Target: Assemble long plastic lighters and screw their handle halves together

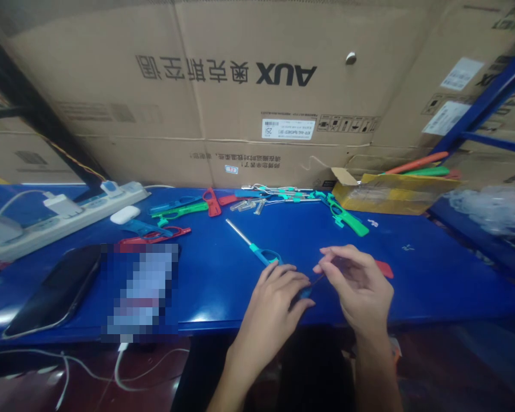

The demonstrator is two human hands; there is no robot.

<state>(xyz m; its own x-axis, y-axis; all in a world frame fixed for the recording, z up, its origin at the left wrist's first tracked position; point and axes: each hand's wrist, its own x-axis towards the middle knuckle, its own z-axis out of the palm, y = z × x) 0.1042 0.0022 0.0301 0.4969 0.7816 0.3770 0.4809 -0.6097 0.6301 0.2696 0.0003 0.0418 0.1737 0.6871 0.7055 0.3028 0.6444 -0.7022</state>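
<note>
My left hand rests on the blue table, fingers curled over the blue handle of a long-nosed lighter whose metal tube points up-left. My right hand hovers just right of it, fingers pinched on a small dark part I cannot make out, held close to the lighter's handle. A red plastic piece lies under or behind the right hand.
Loose lighter shells in red, blue and green lie at the back, with a green one near a yellow cardboard box. A power strip, a white earbud case and a dark phone are on the left. Large cardboard cartons stand behind.
</note>
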